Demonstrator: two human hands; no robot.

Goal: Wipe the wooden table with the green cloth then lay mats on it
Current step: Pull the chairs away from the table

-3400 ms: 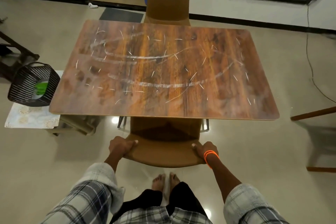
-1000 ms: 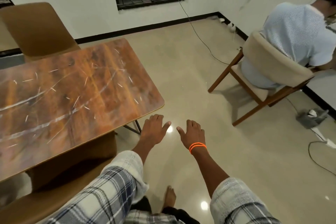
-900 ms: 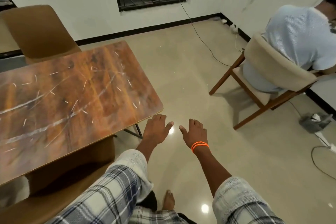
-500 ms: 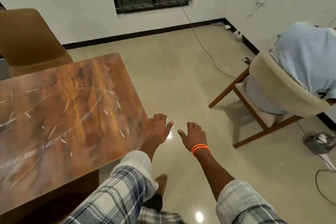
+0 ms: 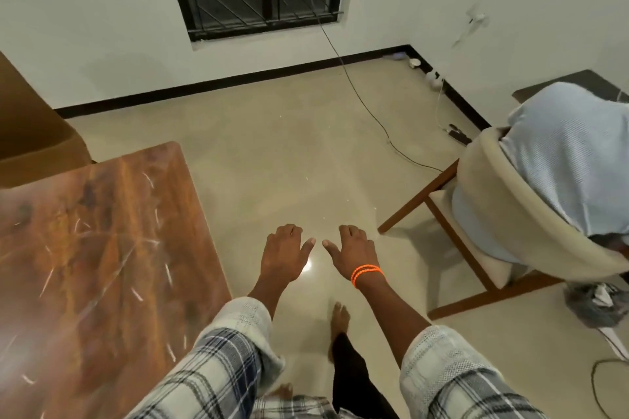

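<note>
The wooden table (image 5: 102, 255) fills the left side of the view, its top streaked with white smears and specks. My left hand (image 5: 284, 253) hangs over the bare floor just right of the table's edge, fingers relaxed and holding nothing. My right hand (image 5: 354, 253), with orange bands at the wrist, is beside it, also empty with loose fingers. Neither hand touches the table. No green cloth and no mats are in view.
A brown chair (image 5: 30, 136) stands behind the table at far left. A person in a light blue shirt (image 5: 565, 160) sits on a cream wooden-legged chair (image 5: 483, 214) at right. Cables (image 5: 367, 105) run across the floor toward the wall; a power strip (image 5: 592, 303) lies at right.
My hands let go of the near brown chair and my view turned right. The table slid to the left edge of view, and the seated person came closer on the right.
</note>
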